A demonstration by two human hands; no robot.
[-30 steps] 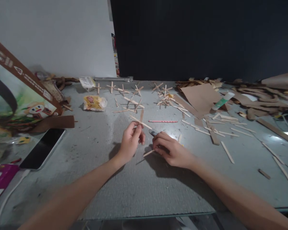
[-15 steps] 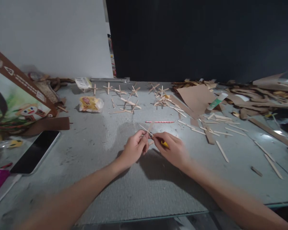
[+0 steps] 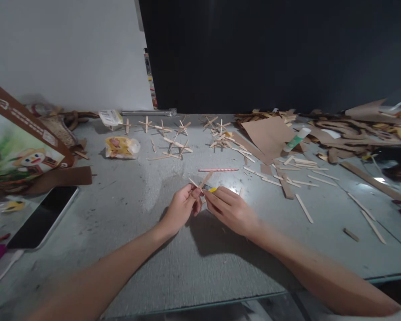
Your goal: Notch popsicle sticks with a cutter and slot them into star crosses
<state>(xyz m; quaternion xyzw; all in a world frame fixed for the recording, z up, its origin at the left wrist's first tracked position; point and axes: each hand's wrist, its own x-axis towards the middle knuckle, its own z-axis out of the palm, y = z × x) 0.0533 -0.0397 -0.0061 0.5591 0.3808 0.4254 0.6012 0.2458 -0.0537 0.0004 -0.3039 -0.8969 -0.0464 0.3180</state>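
My left hand [image 3: 182, 207] pinches a small piece of crossed wooden craft sticks [image 3: 206, 179] above the table. Close against it, my right hand [image 3: 232, 209] is closed around a yellow-handled cutter [image 3: 213, 189]. Most of the cutter is hidden by my fingers, and its blade does not show clearly. Both sets of fingertips meet at the sticks' crossing. Just beyond my hands lies a red patterned pencil [image 3: 218, 170]. Farther back stand several star-shaped pieces of crossed sticks [image 3: 178, 146].
Loose craft sticks [image 3: 304, 208] and cardboard scraps [image 3: 265, 138] cover the right side, with a glue stick [image 3: 297, 139] among them. At left lie a phone [image 3: 43, 218] and a printed bag [image 3: 23, 142]. A yellow packet [image 3: 122, 148] sits at the back left.
My right hand has rolled over the cutter, so less of its yellow handle and metal shows. The crossed sticks have turned slightly in my left hand. The view has shifted a little right.
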